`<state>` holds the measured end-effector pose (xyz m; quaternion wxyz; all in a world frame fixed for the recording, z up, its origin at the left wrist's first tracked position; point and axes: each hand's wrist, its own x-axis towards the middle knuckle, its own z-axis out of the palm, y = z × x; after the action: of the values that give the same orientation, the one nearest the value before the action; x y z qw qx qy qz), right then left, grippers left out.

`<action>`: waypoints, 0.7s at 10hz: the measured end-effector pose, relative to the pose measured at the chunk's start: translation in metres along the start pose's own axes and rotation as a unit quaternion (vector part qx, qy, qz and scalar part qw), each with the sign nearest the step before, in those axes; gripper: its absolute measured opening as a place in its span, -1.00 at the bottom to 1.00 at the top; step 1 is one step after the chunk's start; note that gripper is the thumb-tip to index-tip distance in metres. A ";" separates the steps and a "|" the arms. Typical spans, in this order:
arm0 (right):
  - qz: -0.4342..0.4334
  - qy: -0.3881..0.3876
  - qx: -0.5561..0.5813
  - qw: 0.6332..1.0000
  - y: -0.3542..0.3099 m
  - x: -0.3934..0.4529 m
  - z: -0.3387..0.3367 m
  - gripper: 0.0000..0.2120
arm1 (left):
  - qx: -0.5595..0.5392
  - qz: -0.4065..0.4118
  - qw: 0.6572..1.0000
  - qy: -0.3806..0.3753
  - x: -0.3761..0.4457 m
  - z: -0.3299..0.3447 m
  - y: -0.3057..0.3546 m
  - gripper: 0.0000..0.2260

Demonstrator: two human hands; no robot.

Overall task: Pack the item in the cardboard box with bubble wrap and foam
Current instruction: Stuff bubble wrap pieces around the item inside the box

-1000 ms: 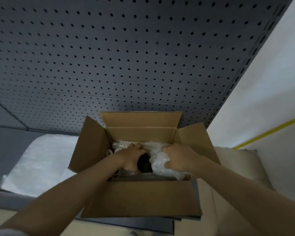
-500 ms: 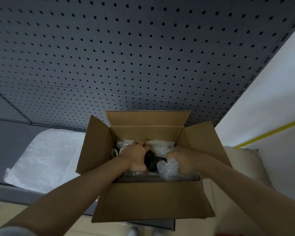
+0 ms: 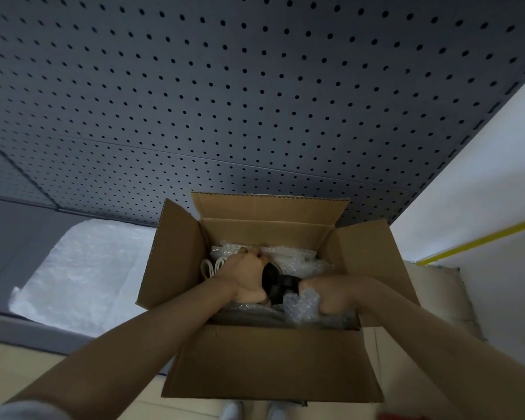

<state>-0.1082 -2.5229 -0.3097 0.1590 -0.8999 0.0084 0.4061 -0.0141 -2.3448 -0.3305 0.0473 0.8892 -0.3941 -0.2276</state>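
Note:
An open cardboard box (image 3: 270,365) stands in front of me with all its flaps up. Inside lies a black round item (image 3: 278,283) among clear bubble wrap (image 3: 297,257). My left hand (image 3: 244,275) is closed over the left side of the black item. My right hand (image 3: 331,294) is down in the box at the item's right, clutching a crumpled wad of bubble wrap (image 3: 302,304). A white looped cord (image 3: 209,266) shows at the box's left inner wall. The bottom of the box is hidden.
A sheet of white foam or bubble wrap (image 3: 82,274) lies on the grey surface left of the box. A dark pegboard wall (image 3: 225,101) rises behind. A white wall with a yellow stripe (image 3: 479,237) is at the right. Flat cardboard (image 3: 437,295) lies right of the box.
The right hand has pushed its wad of bubble wrap lower and nearer in the box, uncovering more of the black item. The left hand stays on the item. The view has moved closer.

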 end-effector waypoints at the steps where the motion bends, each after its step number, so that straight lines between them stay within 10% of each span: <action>1: -0.010 -0.028 0.030 0.999 0.001 0.002 -0.002 -0.75 | 0.001 -0.013 1.000 -0.002 0.000 -0.001 0.001 -0.16; 4: -0.029 0.232 -0.123 0.965 -0.001 -0.015 0.008 -0.65 | 0.009 0.002 1.000 -0.024 0.004 -0.002 -0.001 -0.20; 7: 0.064 0.176 -0.166 0.968 -0.011 -0.006 0.013 -0.78 | 0.014 0.002 1.000 -0.027 0.004 0.000 -0.001 -0.17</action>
<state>-0.1205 -2.5093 -0.3105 -0.0225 -0.9687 0.0261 0.2459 -0.0110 -2.3467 -0.3325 0.0246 0.8826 -0.3999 -0.2459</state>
